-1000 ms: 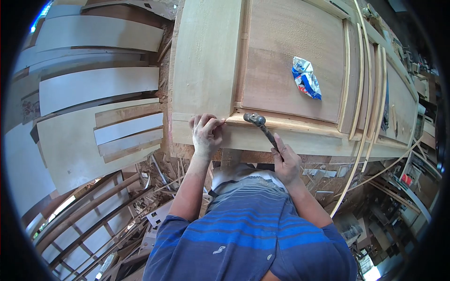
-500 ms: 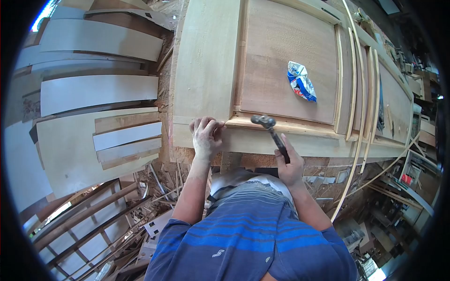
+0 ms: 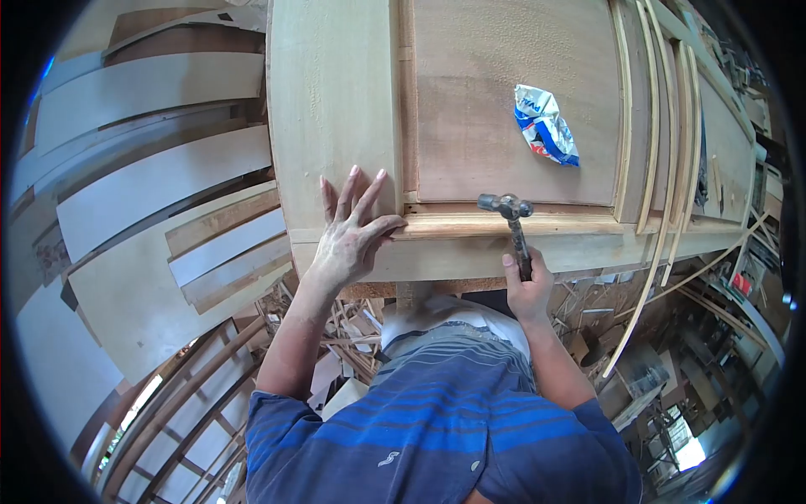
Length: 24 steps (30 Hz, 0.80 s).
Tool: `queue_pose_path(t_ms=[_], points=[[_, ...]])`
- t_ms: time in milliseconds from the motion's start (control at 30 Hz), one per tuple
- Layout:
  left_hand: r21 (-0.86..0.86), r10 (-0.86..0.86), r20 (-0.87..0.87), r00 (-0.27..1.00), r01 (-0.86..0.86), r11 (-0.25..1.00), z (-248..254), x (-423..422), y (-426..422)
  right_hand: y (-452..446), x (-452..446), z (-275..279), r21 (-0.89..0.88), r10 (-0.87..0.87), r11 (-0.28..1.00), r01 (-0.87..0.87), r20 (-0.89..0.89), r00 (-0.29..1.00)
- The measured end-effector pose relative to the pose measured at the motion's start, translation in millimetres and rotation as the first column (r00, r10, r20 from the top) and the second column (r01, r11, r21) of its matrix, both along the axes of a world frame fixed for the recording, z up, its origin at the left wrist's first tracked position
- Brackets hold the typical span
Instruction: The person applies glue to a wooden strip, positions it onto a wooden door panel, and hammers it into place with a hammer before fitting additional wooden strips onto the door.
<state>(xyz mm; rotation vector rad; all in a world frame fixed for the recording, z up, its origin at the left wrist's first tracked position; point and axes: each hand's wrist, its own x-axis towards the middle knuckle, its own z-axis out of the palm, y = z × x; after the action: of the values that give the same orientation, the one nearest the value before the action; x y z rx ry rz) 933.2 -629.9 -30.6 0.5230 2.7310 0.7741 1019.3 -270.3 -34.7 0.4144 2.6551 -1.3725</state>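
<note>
My left hand point(image 3: 348, 237) lies on the pale wooden door frame point(image 3: 336, 101) with its fingers spread, the thumb at the left end of a thin wooden moulding strip point(image 3: 495, 225). That strip runs along the near edge of the recessed panel point(image 3: 504, 67). In my right hand point(image 3: 529, 281) is a ball-peen hammer point(image 3: 506, 206), gripped by its dark handle. The hammer's head hangs over the moulding, to the right of my left hand. Whether it touches the wood I cannot tell. A crumpled blue and white plastic packet point(image 3: 546, 126) rests on the panel.
Several long thin wood strips point(image 3: 655, 126) lie across the door at the right, some sticking out past its near edge. Cut boards point(image 3: 159, 168) are stacked at the left. Wood scraps point(image 3: 353, 332) litter the floor below, and a barred wooden frame point(image 3: 193, 403) stands at lower left.
My left hand has gone from a pinch at the moulding's end to spread fingers on the frame. The hammer has moved slightly right, its head turned. The whole view has shifted.
</note>
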Motion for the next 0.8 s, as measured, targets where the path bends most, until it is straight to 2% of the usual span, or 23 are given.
queue_pose_path(t_ms=[267, 467, 567, 667, 700, 800], points=[[0.048, 0.045, -0.091, 0.995, -0.041, 0.998, -11.1, 11.5, 2.5, -0.4, 0.3, 1.2, 0.037, 0.086, 0.996, -0.085, -0.016, 0.996], [0.048, 0.051, -0.085, 0.995, -0.047, 0.998, -8.9, 12.7, 1.5, -14.8, -4.4, 31.6, 0.024, 0.266, 0.964, -0.266, -0.146, 0.953], [0.040, 0.043, -0.089, 0.995, -0.039, 0.998, -8.3, 12.5, 0.2, -19.2, -7.7, 60.0, 0.081, 0.439, 0.899, -0.431, -0.188, 0.879], [0.052, 0.048, -0.100, 0.994, -0.043, 0.998, -10.7, 13.0, -0.6, -24.3, -6.7, 64.1, 0.224, 0.564, 0.822, -0.523, -0.196, 0.802], [0.047, 0.039, -0.109, 0.993, -0.034, 0.998, -10.6, 13.1, -1.6, -27.8, -9.9, 67.0, 0.275, 0.604, 0.785, -0.554, -0.147, 0.783], [0.066, 0.041, -0.138, 0.990, -0.032, 0.997, -13.1, 14.7, -2.9, -31.7, -13.7, 65.1, 0.314, 0.610, 0.771, -0.554, -0.114, 0.784]])
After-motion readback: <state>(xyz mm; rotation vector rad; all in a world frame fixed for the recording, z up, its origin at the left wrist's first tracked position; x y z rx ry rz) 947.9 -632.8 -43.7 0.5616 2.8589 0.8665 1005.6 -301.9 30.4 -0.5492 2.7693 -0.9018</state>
